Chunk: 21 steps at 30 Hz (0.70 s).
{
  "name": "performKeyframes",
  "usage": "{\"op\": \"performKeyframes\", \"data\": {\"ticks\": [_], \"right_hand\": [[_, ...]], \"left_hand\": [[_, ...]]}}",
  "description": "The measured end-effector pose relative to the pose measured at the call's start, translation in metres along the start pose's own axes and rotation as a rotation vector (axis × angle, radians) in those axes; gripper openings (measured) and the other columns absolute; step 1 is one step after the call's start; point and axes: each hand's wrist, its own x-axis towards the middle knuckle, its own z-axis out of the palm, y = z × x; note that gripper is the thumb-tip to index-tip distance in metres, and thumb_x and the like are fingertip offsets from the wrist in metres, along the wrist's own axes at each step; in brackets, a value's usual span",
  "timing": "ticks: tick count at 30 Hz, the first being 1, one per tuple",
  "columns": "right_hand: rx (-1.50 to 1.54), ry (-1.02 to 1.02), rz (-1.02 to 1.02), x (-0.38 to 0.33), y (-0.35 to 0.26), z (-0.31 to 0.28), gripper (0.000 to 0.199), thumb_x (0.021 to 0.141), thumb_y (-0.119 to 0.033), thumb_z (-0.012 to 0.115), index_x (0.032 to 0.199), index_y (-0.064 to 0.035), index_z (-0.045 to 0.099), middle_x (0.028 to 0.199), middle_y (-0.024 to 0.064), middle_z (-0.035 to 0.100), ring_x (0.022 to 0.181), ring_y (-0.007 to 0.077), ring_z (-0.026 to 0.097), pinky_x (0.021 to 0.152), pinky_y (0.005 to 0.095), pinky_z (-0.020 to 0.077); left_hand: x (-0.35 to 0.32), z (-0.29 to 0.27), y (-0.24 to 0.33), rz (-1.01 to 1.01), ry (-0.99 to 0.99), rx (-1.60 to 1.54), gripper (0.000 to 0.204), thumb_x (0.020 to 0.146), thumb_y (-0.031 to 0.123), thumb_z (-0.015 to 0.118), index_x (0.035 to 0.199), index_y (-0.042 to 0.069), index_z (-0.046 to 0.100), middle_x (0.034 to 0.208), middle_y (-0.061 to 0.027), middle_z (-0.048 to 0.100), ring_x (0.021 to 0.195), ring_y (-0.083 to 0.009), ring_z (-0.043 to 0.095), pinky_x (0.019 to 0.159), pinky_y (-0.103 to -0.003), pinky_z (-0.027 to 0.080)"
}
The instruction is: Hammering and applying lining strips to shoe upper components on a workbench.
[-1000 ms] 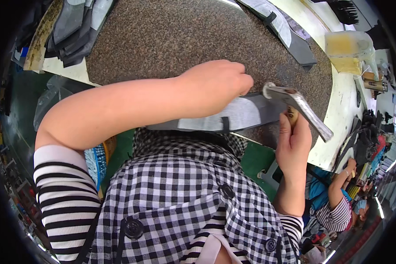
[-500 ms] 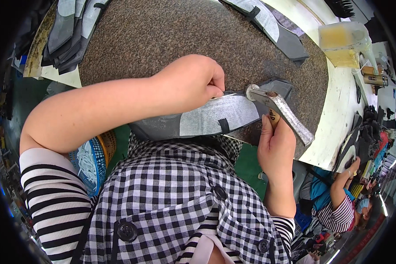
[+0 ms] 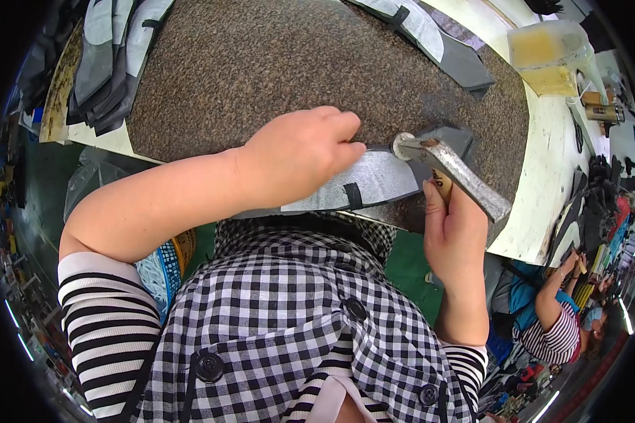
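A dark grey leather-like panel (image 3: pixel 439 137) with a pale grey backing patch (image 3: pixel 384 181) lies along the near edge of the stone slab. A short black tape tab (image 3: pixel 353 196) crosses the patch's lower edge. My right hand (image 3: pixel 457 229) is closed round the wooden handle of a metal hammer (image 3: pixel 466 173); its round face rests on or just over the panel's upper edge. My left hand (image 3: pixel 303 151) lies over the panel's left part, fingers curled at the upper edge. What those fingers pinch, if anything, is hidden. The panel's left end is mostly covered by my forearm.
Similar panels lie stacked (image 3: pixel 106 67) at the far left, with more (image 3: pixel 441 46) at the far right of the speckled slab (image 3: pixel 261 56). A yellowish clear container (image 3: pixel 547 56) stands beyond. Below the table, a blue basket (image 3: pixel 168 271) holds white strips. A co-worker (image 3: pixel 554 331) is at right.
My left hand has shifted slightly down and turned, hiding more of the panel and the thin white strip that showed at its fingertips. My right hand and the hammer's handle end moved slightly right.
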Motion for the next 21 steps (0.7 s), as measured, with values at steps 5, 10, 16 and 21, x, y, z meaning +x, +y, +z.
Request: {"op": "performKeyframes", "data": {"ticks": [5, 10, 16, 21], "right_hand": [[-0.020, -0.068, -0.034, -0.002, -0.001, 0.014, 0.016, 0.090, -0.003, 0.060, 0.107, -0.0033, 0.059, 0.090, 0.0155, 0.062, 0.077, 0.0351, 0.065, 0.063, 0.0382, 0.0514], [0.065, -0.015, -0.021, 0.004, -0.014, 0.015, 0.011, 0.094, -0.007, 0.058, 0.104, -0.0036, 0.057, 0.084, 0.0166, 0.061, 0.074, 0.0378, 0.063, 0.062, 0.0413, 0.0497], [-0.030, -0.070, -0.089, 0.010, -0.011, 0.011, 0.018, 0.094, -0.009, 0.059, 0.110, -0.0023, 0.055, 0.082, 0.0190, 0.060, 0.077, 0.0401, 0.063, 0.063, 0.0432, 0.0493], [-0.017, -0.071, -0.060, 0.006, -0.026, 0.021, 0.010, 0.094, -0.010, 0.058, 0.101, -0.0047, 0.054, 0.081, 0.0171, 0.060, 0.074, 0.0406, 0.062, 0.061, 0.0442, 0.0497]], "left_hand": [[0.003, -0.001, 0.008, 0.112, -0.061, 0.180, 0.024, 0.082, 0.011, 0.062, 0.103, 0.000, 0.065, 0.086, -0.0079, 0.054, 0.077, -0.0228, 0.056, 0.064, -0.036, 0.050], [0.001, -0.005, -0.002, 0.034, -0.048, 0.126, 0.021, 0.082, 0.011, 0.061, 0.101, 0.002, 0.066, 0.085, -0.0069, 0.056, 0.079, -0.0233, 0.058, 0.066, -0.036, 0.050], [0.000, -0.019, -0.005, -0.203, -0.169, -0.121, 0.015, 0.078, 0.014, 0.064, 0.091, 0.007, 0.066, 0.081, -0.0057, 0.056, 0.077, -0.0231, 0.060, 0.071, -0.038, 0.050], [-0.014, -0.012, -0.005, -0.033, -0.032, 0.163, 0.014, 0.077, 0.015, 0.067, 0.089, 0.009, 0.068, 0.078, -0.0055, 0.056, 0.075, -0.0257, 0.060, 0.071, -0.039, 0.051]]}}
